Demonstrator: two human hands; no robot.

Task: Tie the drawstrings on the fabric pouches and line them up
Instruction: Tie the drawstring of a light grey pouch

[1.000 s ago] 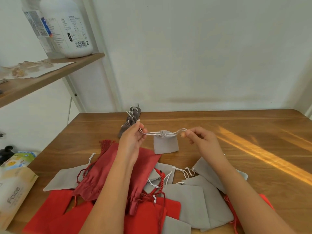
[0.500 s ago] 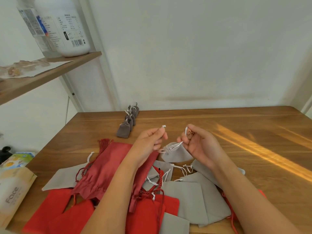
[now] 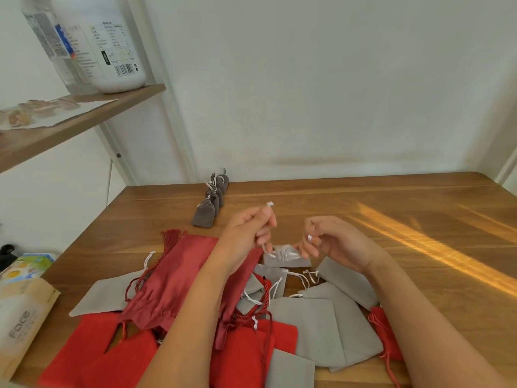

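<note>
A knot is being tied on the small grey pouch, held low over the table; its cord ends are pinched by the left hand and the right hand; crossing and tightening seem called for next.

the surface is smooth wood with a faint sheen. the grey pouches are matt, velvety cloth; their drawstrings are white cord. one dark red pouch looks satiny, the bright red pouches matt. the shelf is wood, the bottle glossy plastic.
</note>
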